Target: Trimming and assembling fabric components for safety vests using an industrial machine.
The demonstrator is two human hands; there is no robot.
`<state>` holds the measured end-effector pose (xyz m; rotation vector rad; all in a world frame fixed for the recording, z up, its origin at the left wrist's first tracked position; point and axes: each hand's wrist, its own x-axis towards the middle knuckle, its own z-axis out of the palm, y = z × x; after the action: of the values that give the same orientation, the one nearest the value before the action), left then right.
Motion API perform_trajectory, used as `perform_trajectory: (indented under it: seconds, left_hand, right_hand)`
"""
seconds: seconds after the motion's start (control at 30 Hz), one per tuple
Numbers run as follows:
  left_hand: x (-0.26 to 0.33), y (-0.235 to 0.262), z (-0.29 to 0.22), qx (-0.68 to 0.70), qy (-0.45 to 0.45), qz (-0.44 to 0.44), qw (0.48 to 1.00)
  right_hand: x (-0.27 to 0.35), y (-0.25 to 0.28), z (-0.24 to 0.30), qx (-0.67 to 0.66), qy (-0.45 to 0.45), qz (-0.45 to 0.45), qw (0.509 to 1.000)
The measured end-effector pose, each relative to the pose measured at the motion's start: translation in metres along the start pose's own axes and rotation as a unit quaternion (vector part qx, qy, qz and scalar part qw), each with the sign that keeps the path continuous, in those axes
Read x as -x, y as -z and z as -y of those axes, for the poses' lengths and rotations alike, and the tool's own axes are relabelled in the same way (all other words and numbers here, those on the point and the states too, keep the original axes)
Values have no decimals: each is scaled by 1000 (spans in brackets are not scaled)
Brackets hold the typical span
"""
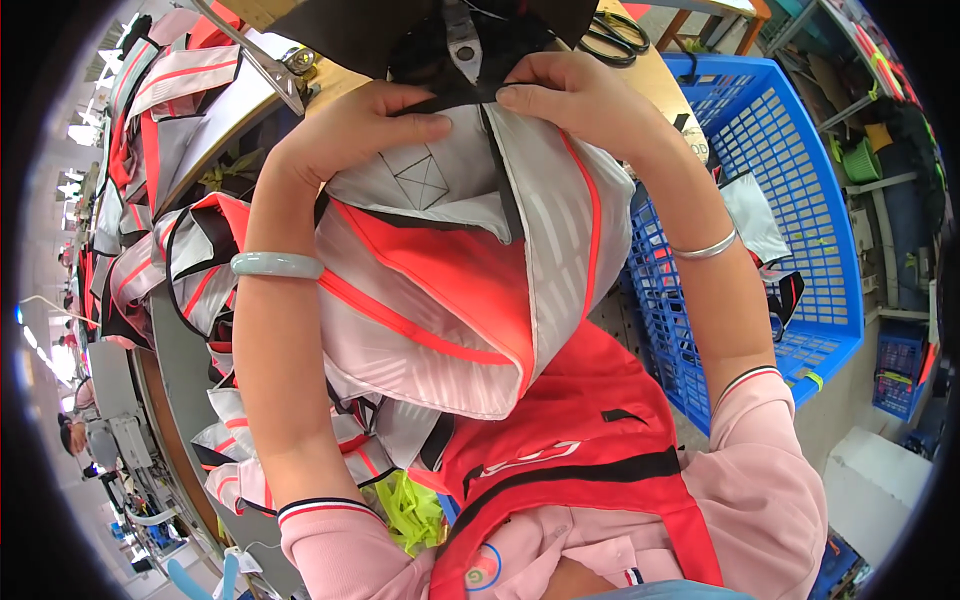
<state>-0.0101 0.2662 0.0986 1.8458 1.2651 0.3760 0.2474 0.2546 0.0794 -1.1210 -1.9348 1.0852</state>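
Both hands grip the upper edge of a grey-and-red fabric bag [562, 235] with black binding and red piping. My left hand [375, 125] pinches its left side, thumb on top, beside a boxed cross of dark stitching. My right hand [590, 100] pinches the edge a little to the right, its thumb pressing on the pale cloth. Between the hands, the black-bound edge lies just under the metal part [463, 45] of a dark sewing machine [420, 40]. Whether the needle is in the cloth cannot be made out. The bag's body hangs open toward my red apron [570, 410].
A blue plastic basket [845, 290] with a few cloth pieces stands at the right. Black-handled scissors [612, 38] lie on the wooden table at the far right. More grey-and-red pieces [190, 80] are heaped at the left. Yellow-green material [410, 510] sits below the bag.
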Motion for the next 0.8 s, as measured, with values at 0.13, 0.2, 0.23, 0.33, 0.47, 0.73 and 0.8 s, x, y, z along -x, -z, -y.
perform_trajectory:
  seconds: [0.13,0.2,0.23,0.33,0.47,0.73,0.8]
  left_hand:
    - [-2,4,-7,36,20,40,998]
    - [1,2,-13,47,13,38,998]
    - [2,2,-15,47,15,39,998]
    - [5,3,-18,65,30,17,997]
    - [1,7,-20,60,22,30,997]
    - [30,-6,-15,-9,47,111,993]
    - [24,-31,-3,-40,-21,169,985]
  right_hand:
    - [-3,3,2,-19,-30,19,999]
    - [-4,5,0,-35,-27,10,999]
    - [-4,5,0,-50,-23,1,998]
    - [-5,3,2,-82,-31,-4,996]
    - [-8,6,3,-80,-24,14,996]
    - [57,19,20,71,103,122,985]
    - [88,-16,43,180,268,132,937]
